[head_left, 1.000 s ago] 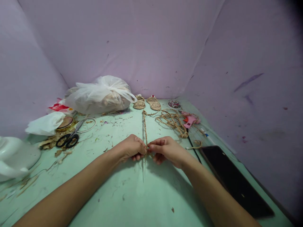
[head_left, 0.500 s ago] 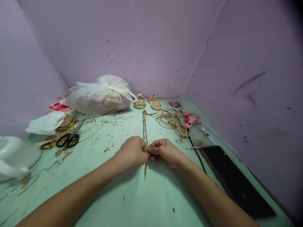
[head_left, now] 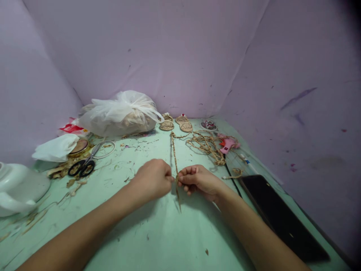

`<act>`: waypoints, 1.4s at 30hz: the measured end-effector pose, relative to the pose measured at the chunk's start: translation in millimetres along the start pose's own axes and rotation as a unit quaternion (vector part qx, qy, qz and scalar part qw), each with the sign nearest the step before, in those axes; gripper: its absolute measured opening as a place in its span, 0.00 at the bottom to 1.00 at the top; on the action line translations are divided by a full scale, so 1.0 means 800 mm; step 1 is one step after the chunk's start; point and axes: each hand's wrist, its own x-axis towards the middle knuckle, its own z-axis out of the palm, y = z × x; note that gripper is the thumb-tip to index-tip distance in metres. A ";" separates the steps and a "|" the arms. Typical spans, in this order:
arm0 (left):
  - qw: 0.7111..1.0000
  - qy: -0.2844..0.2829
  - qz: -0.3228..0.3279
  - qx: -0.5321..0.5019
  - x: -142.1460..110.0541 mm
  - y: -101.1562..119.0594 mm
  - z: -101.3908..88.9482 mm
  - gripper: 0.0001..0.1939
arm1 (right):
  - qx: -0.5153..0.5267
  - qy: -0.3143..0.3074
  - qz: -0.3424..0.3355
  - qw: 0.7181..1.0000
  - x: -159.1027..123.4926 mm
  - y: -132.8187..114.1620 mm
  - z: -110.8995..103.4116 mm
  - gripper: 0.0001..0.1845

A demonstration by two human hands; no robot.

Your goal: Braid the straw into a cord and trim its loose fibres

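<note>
A thin tan braided fibre cord point(head_left: 174, 154) runs toward me from the back of the table, and its loose tail point(head_left: 178, 201) hangs below my fingers. My right hand point(head_left: 197, 180) pinches the cord near its lower end between thumb and fingers. Just left of the cord is my left hand point(head_left: 155, 177), closed, its fingertips almost at the braid; whether a strand is in them is hidden. Farther back, the cord leads into a loose heap of braided cord point(head_left: 207, 146).
Black-handled scissors point(head_left: 84, 163), a white ring point(head_left: 109, 150) and a plastic bag point(head_left: 121, 116) are at left. Small woven slippers point(head_left: 184, 124) and a dish of beads point(head_left: 208, 125) stand behind. To the right lie a pink glue gun point(head_left: 228, 143) and a dark flat slab point(head_left: 282, 214).
My left hand has rolled knuckles-up and drawn slightly left from the cord. My right hand keeps its pinch, and the tail has swung to the right.
</note>
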 end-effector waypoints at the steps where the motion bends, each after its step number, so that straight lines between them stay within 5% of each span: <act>1: 0.999 0.043 0.010 -0.021 0.005 -0.007 -0.002 0.09 | -0.001 -0.001 0.000 1.000 -0.001 -0.001 -0.001 0.03; 3: 0.987 0.109 0.088 -0.077 0.015 -0.018 0.000 0.11 | -0.004 -0.006 -0.003 1.000 -0.002 -0.002 -0.003 0.04; 7: 0.953 0.124 0.243 -0.129 0.026 -0.028 0.017 0.15 | -0.010 -0.011 -0.012 1.000 -0.003 -0.004 -0.005 0.03; 18: 0.890 0.140 0.422 0.106 0.024 -0.039 0.017 0.14 | -0.047 0.014 -0.033 0.998 -0.002 -0.009 -0.006 0.06; 21: 0.875 0.146 0.452 0.092 0.024 -0.040 0.015 0.13 | -0.050 0.004 -0.040 0.998 -0.003 -0.005 -0.007 0.07; 23: 0.893 0.166 0.419 -0.009 0.024 -0.037 0.014 0.12 | -0.045 -0.004 -0.060 0.997 -0.002 -0.006 -0.007 0.09; 26: 0.910 0.207 0.241 -0.265 0.026 -0.029 0.012 0.09 | -0.031 0.070 -0.155 0.985 0.002 -0.016 -0.005 0.13; 29: 0.848 0.184 0.040 -0.496 0.034 -0.026 0.006 0.07 | -0.029 0.139 -0.239 0.961 0.015 -0.037 0.004 0.15; 31: 0.797 0.171 -0.040 -0.579 0.040 -0.030 0.002 0.08 | -0.041 0.091 -0.238 0.966 0.028 -0.050 0.016 0.17; 35: 0.751 0.210 -0.100 -0.618 0.046 -0.044 -0.009 0.08 | -0.064 0.014 -0.203 0.977 0.055 -0.063 0.044 0.14; 42: 0.769 0.197 -0.089 -0.602 0.044 -0.062 -0.025 0.10 | -0.022 -0.033 -0.145 0.989 0.079 -0.063 0.051 0.15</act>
